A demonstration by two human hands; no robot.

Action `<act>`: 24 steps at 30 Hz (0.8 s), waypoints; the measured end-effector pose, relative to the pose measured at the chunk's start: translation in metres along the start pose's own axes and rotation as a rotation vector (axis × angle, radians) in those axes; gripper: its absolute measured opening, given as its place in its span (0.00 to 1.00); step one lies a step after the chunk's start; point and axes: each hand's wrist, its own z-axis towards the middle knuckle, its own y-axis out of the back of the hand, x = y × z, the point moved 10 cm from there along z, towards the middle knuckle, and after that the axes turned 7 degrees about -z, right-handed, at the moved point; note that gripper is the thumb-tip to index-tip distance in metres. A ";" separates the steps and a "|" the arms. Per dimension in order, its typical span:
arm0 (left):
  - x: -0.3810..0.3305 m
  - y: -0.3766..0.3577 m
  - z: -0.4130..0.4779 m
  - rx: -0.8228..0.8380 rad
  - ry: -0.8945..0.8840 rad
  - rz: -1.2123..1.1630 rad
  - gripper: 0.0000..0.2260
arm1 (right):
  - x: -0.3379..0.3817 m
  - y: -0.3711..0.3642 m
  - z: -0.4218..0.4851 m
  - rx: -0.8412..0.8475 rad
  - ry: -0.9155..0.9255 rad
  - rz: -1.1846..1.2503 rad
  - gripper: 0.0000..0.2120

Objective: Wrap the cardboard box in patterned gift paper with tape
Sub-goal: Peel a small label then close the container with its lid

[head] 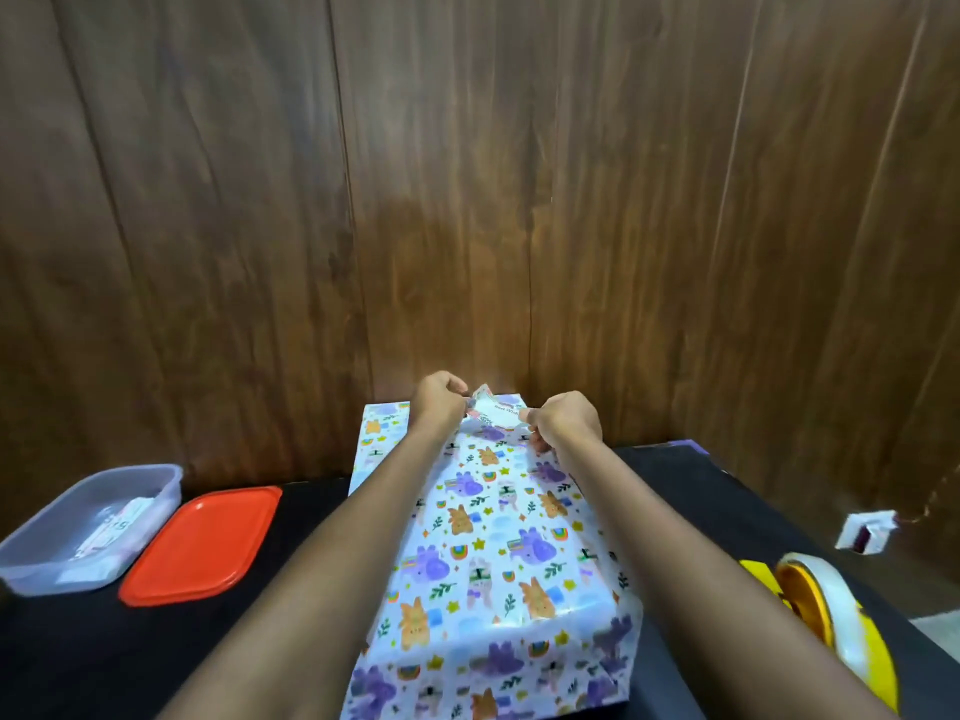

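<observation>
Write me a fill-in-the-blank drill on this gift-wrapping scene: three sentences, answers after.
1. The left hand and right hand pinch a white tag at the ___ end of the wrapped box.
2. The tape dispenser to the right of the box is ___.
3. The red lid lies on the ___ table, beside the clear container.
Missing words: far; yellow; black.

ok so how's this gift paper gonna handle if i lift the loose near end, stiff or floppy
Probably floppy: the gift paper looks thin, and its near end hangs below the front fold with soft creases. Likely slippery too, given the glossy glare along that fold. It seems to hold a crease, since it lies snug over the top.
</observation>
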 end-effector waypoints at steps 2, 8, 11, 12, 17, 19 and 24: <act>0.004 -0.003 0.012 -0.017 -0.006 0.047 0.09 | 0.005 -0.004 0.013 -0.017 0.005 -0.043 0.08; 0.005 -0.008 0.038 -0.032 -0.055 0.211 0.11 | 0.020 -0.015 0.042 -0.079 0.029 -0.195 0.06; 0.007 -0.011 0.045 -0.020 -0.077 0.287 0.11 | 0.023 -0.020 0.049 -0.106 0.026 -0.267 0.08; 0.008 -0.012 0.047 -0.018 -0.082 0.303 0.12 | 0.024 -0.021 0.052 -0.124 0.026 -0.289 0.09; 0.009 -0.016 0.048 -0.011 -0.085 0.395 0.12 | 0.028 -0.022 0.054 -0.147 0.025 -0.376 0.08; 0.007 -0.020 0.048 0.016 -0.092 0.469 0.07 | 0.029 -0.023 0.056 -0.148 0.033 -0.388 0.09; -0.004 -0.028 0.038 0.023 -0.239 0.821 0.10 | 0.019 -0.019 0.057 -0.104 -0.003 -0.405 0.07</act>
